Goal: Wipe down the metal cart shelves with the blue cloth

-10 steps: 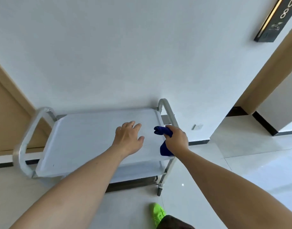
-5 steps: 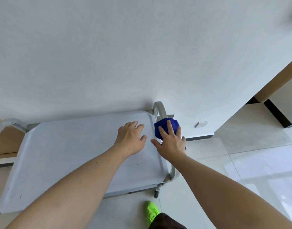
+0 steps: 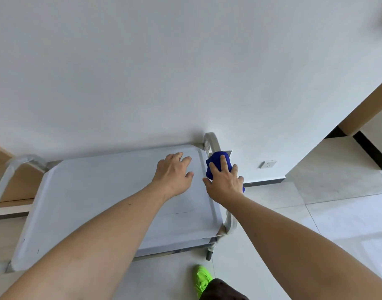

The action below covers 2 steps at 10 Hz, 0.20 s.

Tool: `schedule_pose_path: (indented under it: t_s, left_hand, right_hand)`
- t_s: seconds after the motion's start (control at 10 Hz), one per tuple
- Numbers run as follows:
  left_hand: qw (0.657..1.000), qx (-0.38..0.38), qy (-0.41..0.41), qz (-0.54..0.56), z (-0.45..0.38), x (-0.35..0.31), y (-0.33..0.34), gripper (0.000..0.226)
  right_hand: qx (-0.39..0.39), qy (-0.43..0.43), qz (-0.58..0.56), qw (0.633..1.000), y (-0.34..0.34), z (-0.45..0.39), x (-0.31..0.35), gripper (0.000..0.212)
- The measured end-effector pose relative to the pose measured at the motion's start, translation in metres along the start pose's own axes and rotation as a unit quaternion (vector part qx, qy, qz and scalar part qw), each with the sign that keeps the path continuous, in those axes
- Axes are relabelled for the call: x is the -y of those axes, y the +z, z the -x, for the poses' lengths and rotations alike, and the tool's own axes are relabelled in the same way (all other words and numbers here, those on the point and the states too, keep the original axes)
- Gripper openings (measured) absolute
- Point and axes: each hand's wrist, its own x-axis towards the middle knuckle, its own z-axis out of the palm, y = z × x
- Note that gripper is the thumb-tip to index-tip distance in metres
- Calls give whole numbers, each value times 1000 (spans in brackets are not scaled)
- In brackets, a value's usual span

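Note:
The metal cart's top shelf (image 3: 95,200) stands against a white wall, seen from above. A bunched blue cloth (image 3: 218,163) lies on the shelf's right rim, beside the right handle (image 3: 211,141). My right hand (image 3: 224,182) presses on the cloth with spread, fairly straight fingers. My left hand (image 3: 172,174) rests on the shelf surface just left of it, fingers loosely bent, holding nothing. The lower shelves are hidden under the top one.
The cart's left handle (image 3: 10,172) sits near a wooden door frame (image 3: 14,187). A wall socket (image 3: 269,163) is low on the wall to the right. Tiled floor (image 3: 315,213) extends right of the cart. A green shoe (image 3: 202,278) stands near the caster (image 3: 209,254).
My right hand went from gripping the cloth at the near right edge to pressing it flat farther back on the right rim. My left hand stayed put; the view moved closer.

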Motion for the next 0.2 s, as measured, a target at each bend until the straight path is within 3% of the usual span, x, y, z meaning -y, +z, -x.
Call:
schedule_pose_path:
  t_s: [0.2]
  left_hand:
    - [998, -63, 6, -6, 35, 5, -38, 57]
  right_hand:
    - [-72, -26, 4, 997, -30, 30, 15, 50]
